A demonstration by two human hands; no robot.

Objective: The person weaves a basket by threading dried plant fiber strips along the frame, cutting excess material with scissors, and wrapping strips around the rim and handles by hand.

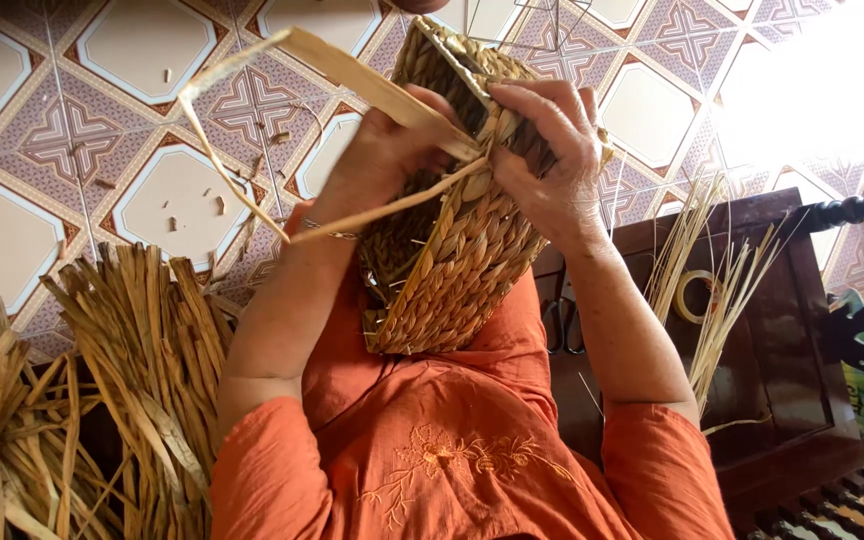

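Observation:
A woven basket (452, 260) of braided dried straw rests tilted on my lap, over my orange garment. My left hand (384, 150) is closed on a long flat straw strip (352, 72) that loops out to the upper left and crosses back to the basket's rim. My right hand (550, 165) grips the basket's upper edge, its fingers pressed over the braid where the strip enters. Both hands meet at the rim, close together. The inside of the basket is mostly hidden.
Bundles of dried straw strands (132, 350) lie at the lower left on the patterned tile floor (152, 60). A dark wooden table (782, 330) at the right holds thin stalks (727, 280), a tape roll (694, 296) and scissors (562, 325).

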